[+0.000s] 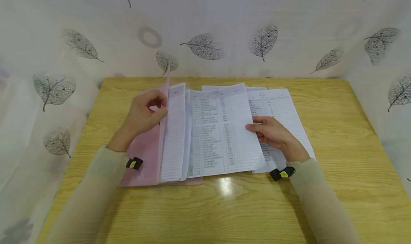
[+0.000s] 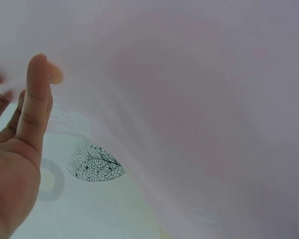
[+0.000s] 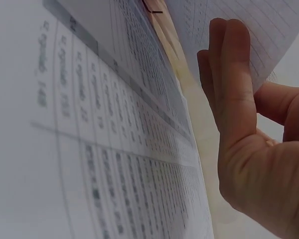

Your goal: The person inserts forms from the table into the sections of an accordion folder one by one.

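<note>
You have a pink folder lying open nearer the table's left edge, cover raised, and a printed sheet lifted partly over flat sheets.

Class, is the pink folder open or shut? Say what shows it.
Open: the left hand holds up the cover of the pink folder, and printed sheets show beside it.
</note>
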`<state>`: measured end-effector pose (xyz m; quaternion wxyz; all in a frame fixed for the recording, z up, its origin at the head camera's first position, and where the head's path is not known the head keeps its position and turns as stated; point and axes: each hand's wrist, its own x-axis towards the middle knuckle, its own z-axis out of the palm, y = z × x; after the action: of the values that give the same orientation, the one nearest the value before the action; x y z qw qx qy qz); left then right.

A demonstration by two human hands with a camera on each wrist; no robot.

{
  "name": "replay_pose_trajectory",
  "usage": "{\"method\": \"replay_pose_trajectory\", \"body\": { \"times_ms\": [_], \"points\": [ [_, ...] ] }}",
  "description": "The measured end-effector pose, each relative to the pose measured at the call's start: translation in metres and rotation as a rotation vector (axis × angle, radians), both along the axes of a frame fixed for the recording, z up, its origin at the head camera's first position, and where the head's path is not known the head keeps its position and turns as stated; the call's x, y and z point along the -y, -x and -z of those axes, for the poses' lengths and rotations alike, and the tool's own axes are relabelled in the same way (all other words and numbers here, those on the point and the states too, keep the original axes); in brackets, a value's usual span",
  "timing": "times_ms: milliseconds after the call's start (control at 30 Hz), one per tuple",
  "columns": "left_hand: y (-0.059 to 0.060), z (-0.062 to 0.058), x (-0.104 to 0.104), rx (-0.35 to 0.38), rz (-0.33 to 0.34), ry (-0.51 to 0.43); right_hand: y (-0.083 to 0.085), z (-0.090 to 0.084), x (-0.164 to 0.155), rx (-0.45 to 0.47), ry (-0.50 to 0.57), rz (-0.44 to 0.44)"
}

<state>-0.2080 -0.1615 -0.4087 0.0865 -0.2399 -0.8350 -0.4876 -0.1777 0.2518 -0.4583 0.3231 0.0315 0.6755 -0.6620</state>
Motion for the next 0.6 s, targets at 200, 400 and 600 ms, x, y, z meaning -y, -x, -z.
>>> {"method": "replay_pose_trajectory", "body": {
  "times_ms": [200,400,600],
  "points": [
    [0.000,0.001,-0.001,-0.008,0.009,-0.009,-0.001,0.006,0.013,-0.008,0.045,-0.049],
    [-0.002,0.001,-0.002,-0.002,0.000,-0.004,-0.002,0.007,0.038,-0.012,0.070,-0.069],
    [-0.002,0.000,-0.003,-0.008,-0.001,-0.013,0.000,0.002,0.053,-0.025,0.069,-0.056]
  ]
}}
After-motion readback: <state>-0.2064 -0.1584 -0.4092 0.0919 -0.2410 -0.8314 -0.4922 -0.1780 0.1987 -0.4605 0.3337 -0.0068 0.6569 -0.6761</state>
